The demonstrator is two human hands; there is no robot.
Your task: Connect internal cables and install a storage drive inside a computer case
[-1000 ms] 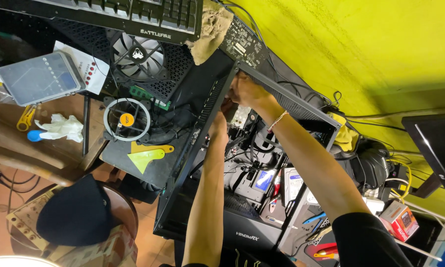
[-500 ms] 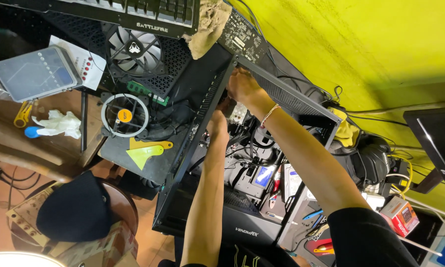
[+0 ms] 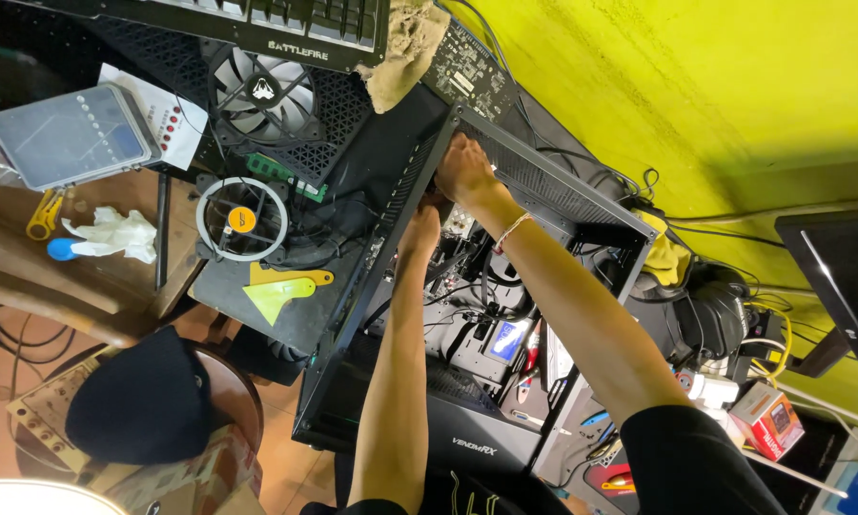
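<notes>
While both arms reach up into the open black computer case [image 3: 543, 191], the right hand [image 3: 467, 172] grips its mesh top panel at the far corner, fingers curled on the edge; the left hand [image 3: 421, 227] sits just below inside, its fingers hidden. The case lies on the bench, long axis running away from the person.

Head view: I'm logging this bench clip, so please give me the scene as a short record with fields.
setting: cluttered workbench by a yellow wall
main object: open black computer case with cables inside
left hand: left hand reaching into the case's upper interior; what it touches is hidden
right hand: right hand at the case's top corner by the mesh panel; grip unclear
wrist: bracelet on the right wrist
nearby: round fan, yellow plastic tool, dark cap, keyboard
</notes>
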